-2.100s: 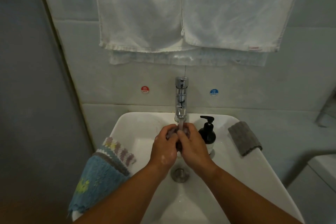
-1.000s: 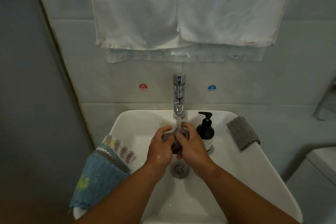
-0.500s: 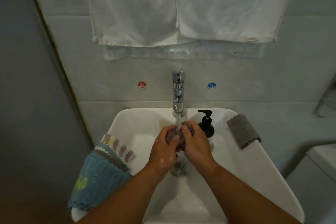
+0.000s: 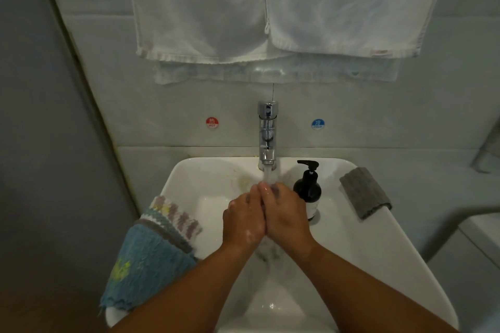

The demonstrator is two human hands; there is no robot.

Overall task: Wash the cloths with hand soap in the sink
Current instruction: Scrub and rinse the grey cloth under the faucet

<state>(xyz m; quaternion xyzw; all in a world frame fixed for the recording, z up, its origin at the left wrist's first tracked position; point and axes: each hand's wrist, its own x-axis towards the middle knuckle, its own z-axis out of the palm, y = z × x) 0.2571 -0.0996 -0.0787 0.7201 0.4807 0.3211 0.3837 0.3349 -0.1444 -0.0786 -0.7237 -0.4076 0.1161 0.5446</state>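
Note:
My left hand and my right hand are pressed together over the white sink, under the water running from the chrome tap. Both grip a small dark cloth, almost wholly hidden between them; only a sliver shows at the fingertips. Soap suds sit on my left hand. A black hand soap pump bottle stands on the sink just right of my right hand. A grey folded cloth lies on the sink's right rim. A blue and striped cloth hangs over the left rim.
Two white towels hang on the wall above the tap. A red hot sticker and a blue cold sticker flank the tap. A grey wall stands close on the left, and a white fixture edge shows at the lower right.
My hands have closed tighter together around the dark cloth, which showed more between the fingers before. Water keeps running over them.

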